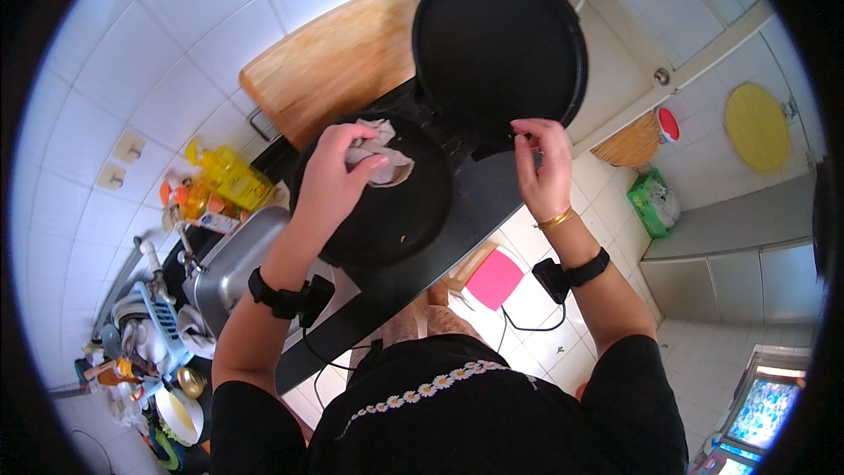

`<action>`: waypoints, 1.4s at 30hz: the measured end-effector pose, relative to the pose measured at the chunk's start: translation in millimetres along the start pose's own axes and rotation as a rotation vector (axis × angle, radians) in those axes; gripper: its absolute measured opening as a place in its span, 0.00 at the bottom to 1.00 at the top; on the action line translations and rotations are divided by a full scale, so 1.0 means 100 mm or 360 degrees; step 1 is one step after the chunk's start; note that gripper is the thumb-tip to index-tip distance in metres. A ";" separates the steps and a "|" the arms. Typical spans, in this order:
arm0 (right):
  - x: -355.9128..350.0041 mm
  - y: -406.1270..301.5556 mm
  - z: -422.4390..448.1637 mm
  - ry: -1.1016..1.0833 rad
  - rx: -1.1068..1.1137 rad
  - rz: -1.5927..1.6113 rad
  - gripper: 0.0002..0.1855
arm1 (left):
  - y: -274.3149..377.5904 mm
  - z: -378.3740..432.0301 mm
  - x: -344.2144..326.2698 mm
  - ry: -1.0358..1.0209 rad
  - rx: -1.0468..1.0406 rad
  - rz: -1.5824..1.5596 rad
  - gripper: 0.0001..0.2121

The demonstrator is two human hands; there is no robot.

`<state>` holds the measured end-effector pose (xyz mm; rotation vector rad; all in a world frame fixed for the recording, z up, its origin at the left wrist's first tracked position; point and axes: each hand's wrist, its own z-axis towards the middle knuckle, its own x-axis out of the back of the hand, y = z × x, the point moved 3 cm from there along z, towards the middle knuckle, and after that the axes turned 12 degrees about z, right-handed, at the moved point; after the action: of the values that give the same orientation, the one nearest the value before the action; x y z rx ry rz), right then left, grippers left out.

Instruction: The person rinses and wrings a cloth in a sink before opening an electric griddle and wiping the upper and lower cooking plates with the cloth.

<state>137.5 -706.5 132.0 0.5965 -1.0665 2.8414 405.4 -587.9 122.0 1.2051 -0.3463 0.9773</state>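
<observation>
My left hand holds a crumpled, greyish cloth over the black round lower plate of what looks like an electric griddle on the dark counter. A small light crumb lies on that plate. The round black lid stands raised behind it, to the right. My right hand is at the lid's lower edge, fingers bent and thumb near the fingertips; whether it grips anything there cannot be told.
A wooden cutting board leans on the tiled wall. Left of the plate are a steel sink, a yellow detergent bottle and a blue dish rack. A pink-topped stool stands on the floor, with cables hanging nearby from my wrist devices.
</observation>
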 end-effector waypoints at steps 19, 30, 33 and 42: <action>0.60 0.89 0.79 0.0000 -0.1004 0.1866 0.46 | 1.98 1.59 -1.29 0.0494 -0.0994 0.0195 0.12; 0.64 0.86 0.78 -0.0070 -0.1031 0.1749 0.44 | 1.62 0.66 -1.78 0.0051 -0.1291 0.0683 0.07; 0.64 0.91 0.76 -0.0051 -0.1039 0.1726 0.44 | 1.58 0.62 -1.72 0.0022 -0.1309 0.0702 0.07; 0.60 0.88 0.76 0.0022 -0.1044 0.1839 0.43 | 1.96 1.44 -1.41 0.0620 -0.1211 0.0403 0.11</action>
<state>92.0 -827.6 152.3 -0.2028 -2.8661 2.7710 209.0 -773.8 199.0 0.2754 -0.5050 1.1262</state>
